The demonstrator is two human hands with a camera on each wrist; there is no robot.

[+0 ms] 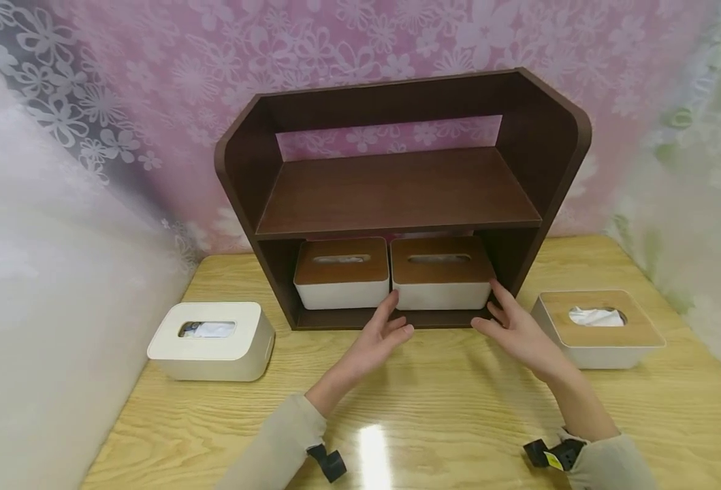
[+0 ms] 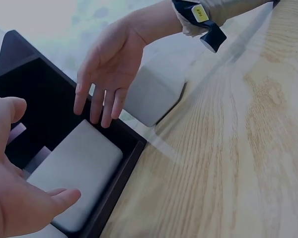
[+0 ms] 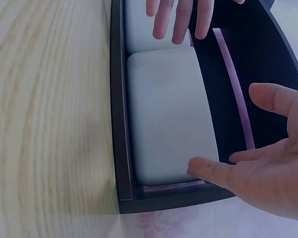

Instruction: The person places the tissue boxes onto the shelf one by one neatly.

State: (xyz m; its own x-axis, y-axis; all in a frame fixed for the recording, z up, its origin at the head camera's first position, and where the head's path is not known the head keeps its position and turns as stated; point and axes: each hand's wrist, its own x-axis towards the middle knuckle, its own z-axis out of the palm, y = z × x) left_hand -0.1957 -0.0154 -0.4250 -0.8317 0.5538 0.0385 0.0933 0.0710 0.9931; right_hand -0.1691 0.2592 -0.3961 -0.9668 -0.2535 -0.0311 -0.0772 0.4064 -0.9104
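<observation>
Two tissue boxes with brown wood lids and white sides stand side by side on the lower level of a dark brown shelf (image 1: pixel 397 194). At the right-hand tissue box (image 1: pixel 442 295), my left hand (image 1: pixel 380 337) has its fingers by the front left corner. By that box's front right corner is my right hand (image 1: pixel 519 337), a fingertip at the edge. Both hands have loosely extended fingers and grip nothing. In the right wrist view, a finger of my right hand (image 3: pixel 258 176) lies at the white box's end; contact is hard to tell. The left-hand tissue box (image 1: pixel 344 295) stands beside it.
An all-white tissue box (image 1: pixel 207 347) stands on the wooden table (image 1: pixel 446 408) left of the shelf. Another wood-lidded tissue box (image 1: pixel 605 356) stands to the right. Floral-patterned curtains (image 1: pixel 170 122) surround the table's back and sides.
</observation>
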